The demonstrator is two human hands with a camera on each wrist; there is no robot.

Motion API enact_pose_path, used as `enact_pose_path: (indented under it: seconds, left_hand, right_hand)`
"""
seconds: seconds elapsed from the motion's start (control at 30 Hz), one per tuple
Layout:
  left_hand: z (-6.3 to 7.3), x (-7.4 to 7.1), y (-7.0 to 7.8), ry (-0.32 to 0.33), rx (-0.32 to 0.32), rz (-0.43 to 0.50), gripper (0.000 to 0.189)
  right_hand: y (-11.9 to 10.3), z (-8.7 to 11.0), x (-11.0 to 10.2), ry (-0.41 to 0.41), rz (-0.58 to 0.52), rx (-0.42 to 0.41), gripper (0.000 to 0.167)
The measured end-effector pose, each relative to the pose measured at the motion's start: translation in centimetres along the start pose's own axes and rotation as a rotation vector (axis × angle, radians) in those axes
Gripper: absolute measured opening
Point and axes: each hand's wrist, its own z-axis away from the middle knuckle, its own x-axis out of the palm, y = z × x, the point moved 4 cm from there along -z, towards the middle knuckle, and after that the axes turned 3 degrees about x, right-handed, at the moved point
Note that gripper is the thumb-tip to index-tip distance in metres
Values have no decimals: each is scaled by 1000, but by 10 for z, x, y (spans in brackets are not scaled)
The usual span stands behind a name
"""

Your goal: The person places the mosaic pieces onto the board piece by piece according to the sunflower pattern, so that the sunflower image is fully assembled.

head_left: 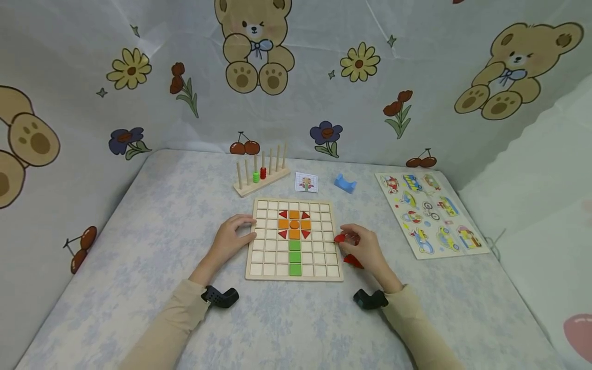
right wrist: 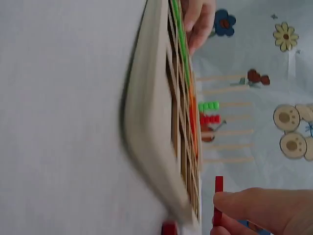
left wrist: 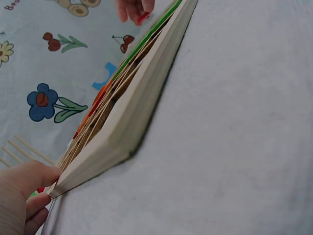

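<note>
A square wooden grid board [head_left: 268, 256] lies flat in the middle of the table. Orange tiles, including a round one [head_left: 294, 224], form a cross in its upper half, with red triangles [head_left: 283, 234] at the corners. Below runs a column of green square tiles [head_left: 295, 257]. My left hand [head_left: 231, 237] rests its thumb and fingers against the board's left edge. Just off the right edge, my right hand [head_left: 365, 247] pinches a red piece [right wrist: 218, 200] between thumb and fingers. More red pieces [head_left: 353, 261] lie on the table by that hand, partly hidden by it.
Behind the board stand a wooden peg rack [head_left: 261, 186] with green and red beads, a small pattern card [head_left: 306, 182] and a blue curved piece [head_left: 345, 183]. A picture puzzle board [head_left: 423, 216] lies at the right. Printed cloth [head_left: 314, 103] hangs along the back.
</note>
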Motion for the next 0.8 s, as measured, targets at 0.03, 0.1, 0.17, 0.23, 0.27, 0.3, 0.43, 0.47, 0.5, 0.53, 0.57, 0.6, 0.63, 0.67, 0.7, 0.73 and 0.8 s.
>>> enact_pose_path:
  seconds: [0.03,0.1,0.17,0.23,0.27,0.3,0.43,0.47,0.5,0.53,0.57,0.6,0.63,0.67,0.7,0.73,0.8]
  left_hand:
    - [0,0,0,0,0,1,33]
    - [0,0,1,1,3,7,34]
    - [1,-1,0,4,-2,11,33]
    - [1,-1,1,2,-3,14,33]
    - [1,-1,2,0,-2,16,34]
    - [1,-1,3,-3,-1,16,34]
    - [-1,-2,4,-3,-2,9,33]
    - [-1,-2,4,-1,-2,6,33]
    - [-1,-2,4,-2,-2,8,33]
    - [-1,-2,4,-2,1,8,33]
    - [-1,-1,4,-3,2,9,33]
    - [-1,-1,4,-4,5,12,33]
    - [-1,-1,4,-5,6,15,33]
    - [-1,-1,4,-5,4,17,33]
    - [-1,-1,4,-6,5,20,33]
    - [0,-1,3,-5,2,19,33]
    - [1,-1,3,-3,-5,17,33]
  right_hand:
    - [-6,-1,4,-20,-23,-9,38]
    - [-18,-3,16,-77,-54,-15,37]
    - [-27,-6,29,-128,-68,-25,36]
    - [-33,-9,40,-162,-81,-34,35]
    - [-35,-9,44,-170,-82,-37,34]
    - [-37,-10,47,-172,-85,-39,34]
    - [-40,-11,52,-171,-94,-42,31]
    - [-40,-10,53,-172,-89,-47,29]
    - [-40,-10,54,-172,-85,-53,28]
    - [-40,-9,54,-170,-79,-59,27]
    - [-40,-9,53,-170,-84,-63,26]
    - [-39,-8,52,-166,-86,-78,25]
    - [-38,-8,49,-156,-87,-88,24]
    - [-37,-8,46,-142,-99,-96,25]
    - [-34,-7,41,-120,-107,-93,25]
    - [-30,-7,35,-91,-105,-86,25]
    - [-18,-6,20,8,-74,-55,25]
